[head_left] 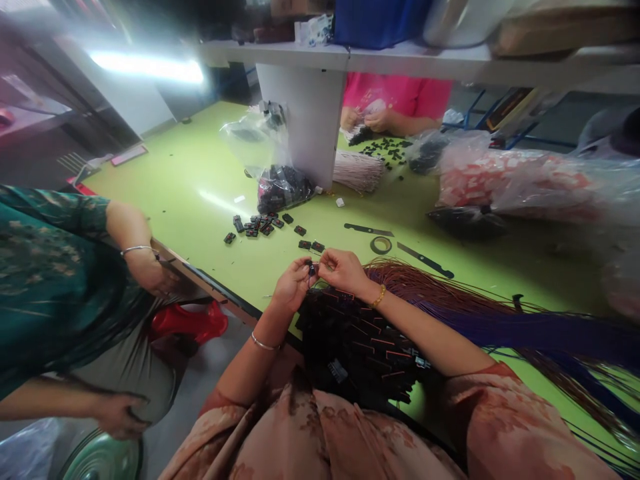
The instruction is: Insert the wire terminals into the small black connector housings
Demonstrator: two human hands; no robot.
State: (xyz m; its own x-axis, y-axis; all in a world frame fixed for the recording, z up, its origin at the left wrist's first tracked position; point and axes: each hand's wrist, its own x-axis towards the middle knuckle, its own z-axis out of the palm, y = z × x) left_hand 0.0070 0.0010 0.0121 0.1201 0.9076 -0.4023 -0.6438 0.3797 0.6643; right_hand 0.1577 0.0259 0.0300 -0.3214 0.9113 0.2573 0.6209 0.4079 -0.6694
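Note:
Between the fingertips of my left hand (293,285) is a small black plastic connector (311,268). My right hand (344,270) is closed in a pinch right beside it, almost touching the left fingertips; what it pinches is too small to make out. Thin dark wire shows just under the fingers. Below both hands, at the table's near edge, lies a large heap of black connectors (350,337) with wires. Two loose black connectors (311,245) lie just beyond my fingertips, and a pile of them (257,225) sits farther left.
Long brown and purple wires (480,327) stretch off to the right. Two dark blades (425,260) flank a tape roll (381,245). A plastic bag of black parts (283,189) stands by the white divider (305,120). Co-workers are at left and across the green table (195,167).

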